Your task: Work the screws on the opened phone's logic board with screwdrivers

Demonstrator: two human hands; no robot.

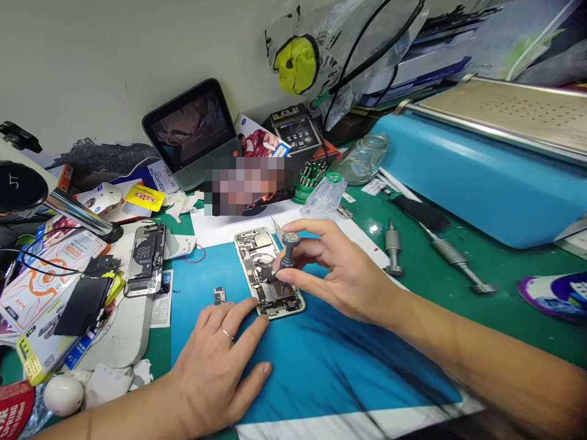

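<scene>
Your right hand [342,272] is closed around a screwdriver [288,250], thumb and fingertips pinching its shaft. The tool stands nearly upright with its tip down in the lower half of the opened phone [254,250]. That phone lies face down with its insides exposed, on the blue mat [321,360] that covers the surface. Your left hand [220,360] lies flat and spread on the mat just below the phone, holding nothing; its index fingertip touches the phone's lower edge. A small loose part [219,296] sits just left of the phone. A second stripped phone [147,260] lies well to its left, and another screwdriver [393,247] stands well to its right.
</scene>
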